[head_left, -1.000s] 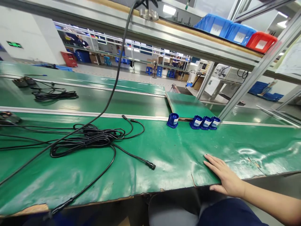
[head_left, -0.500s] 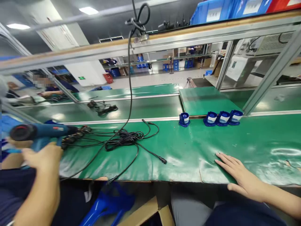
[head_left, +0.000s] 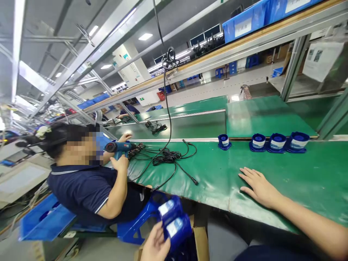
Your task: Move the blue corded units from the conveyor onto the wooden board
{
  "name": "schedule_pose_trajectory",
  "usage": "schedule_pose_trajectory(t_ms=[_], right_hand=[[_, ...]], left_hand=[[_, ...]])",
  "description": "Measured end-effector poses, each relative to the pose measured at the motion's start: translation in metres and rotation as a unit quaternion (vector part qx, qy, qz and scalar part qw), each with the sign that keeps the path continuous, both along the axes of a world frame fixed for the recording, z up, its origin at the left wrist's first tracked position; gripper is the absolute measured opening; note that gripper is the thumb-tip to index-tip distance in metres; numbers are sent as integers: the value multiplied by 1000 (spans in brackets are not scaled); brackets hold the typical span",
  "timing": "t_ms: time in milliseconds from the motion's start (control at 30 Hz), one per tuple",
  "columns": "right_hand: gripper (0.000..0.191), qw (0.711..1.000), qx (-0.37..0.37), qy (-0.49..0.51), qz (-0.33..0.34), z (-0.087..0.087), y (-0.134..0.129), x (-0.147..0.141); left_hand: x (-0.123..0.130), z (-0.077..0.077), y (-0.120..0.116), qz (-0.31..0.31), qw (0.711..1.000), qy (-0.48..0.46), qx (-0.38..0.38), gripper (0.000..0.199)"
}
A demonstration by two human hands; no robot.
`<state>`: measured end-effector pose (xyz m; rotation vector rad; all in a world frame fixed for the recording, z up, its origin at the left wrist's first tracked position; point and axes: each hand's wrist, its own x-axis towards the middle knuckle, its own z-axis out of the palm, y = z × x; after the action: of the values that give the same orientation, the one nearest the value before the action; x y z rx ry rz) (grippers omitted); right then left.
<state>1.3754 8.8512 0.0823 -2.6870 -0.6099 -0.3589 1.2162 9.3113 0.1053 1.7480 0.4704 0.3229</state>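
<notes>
My left hand [head_left: 157, 242] grips two blue plastic parts with white labels [head_left: 176, 229], side by side, in front of the bench edge and above an open cardboard box [head_left: 201, 243]. More blue pieces show dimly inside the box. My right hand [head_left: 257, 185] lies flat on the green bench mat [head_left: 217, 174] with its fingers stretched out and nothing in it. Beyond it stand three labelled blue round parts on flat bases, among them a blue part [head_left: 277, 143], in a row. A single blue part [head_left: 224, 141] stands apart to their left.
To the left sits a co-worker [head_left: 87, 185] on a blue stool [head_left: 136, 226], holding a blue power tool [head_left: 119, 148]. Coiled black cables [head_left: 168, 156] lie on the bench. One black cable [head_left: 166, 98] hangs from above. Blue bins [head_left: 244, 26] stand on the overhead shelf.
The view has swung left, bringing the co-worker fully into sight. My left hand has come into view holding the two blue parts. My right hand still rests on the mat.
</notes>
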Motion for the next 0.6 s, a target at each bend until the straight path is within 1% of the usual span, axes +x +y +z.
schedule_pose_trajectory(t_ms=[67,100,133,167,200,233,267,300,333,367,467,600], right_hand=[[64,1000,16,0,5,0,-2,0],[63,1000,23,1,7,-1,-3,1],[62,1000,30,3,9,-1,-4,2],[61,999,37,6,10,0,-5,2],[60,999,43,9,10,1,-5,3],[58,999,49,13,11,2,-5,3],[56,998,55,16,11,4,-4,3],[54,998,59,20,11,6,-2,3],[52,998,64,24,11,9,-1,2],[49,997,69,29,10,12,1,0],[44,994,96,42,9,21,6,-1],[36,989,141,53,12,28,11,3]], left_hand=[[44,35,-33,-107,994,-11,-19,76],[69,53,-53,-164,986,-14,-6,70],[94,70,-73,-216,976,-16,23,64],[119,86,-93,-268,961,-21,66,57],[143,100,-112,-307,943,-26,127,54],[166,111,-130,-327,921,-28,209,53],[186,120,-145,-342,890,-23,300,53],[204,127,-159,-353,860,-17,369,53],[220,132,-170,-362,832,-11,421,53],[233,136,-180,-373,810,-5,452,52],[260,140,-202,-415,771,2,483,52],[280,143,-222,-470,714,9,519,56]])
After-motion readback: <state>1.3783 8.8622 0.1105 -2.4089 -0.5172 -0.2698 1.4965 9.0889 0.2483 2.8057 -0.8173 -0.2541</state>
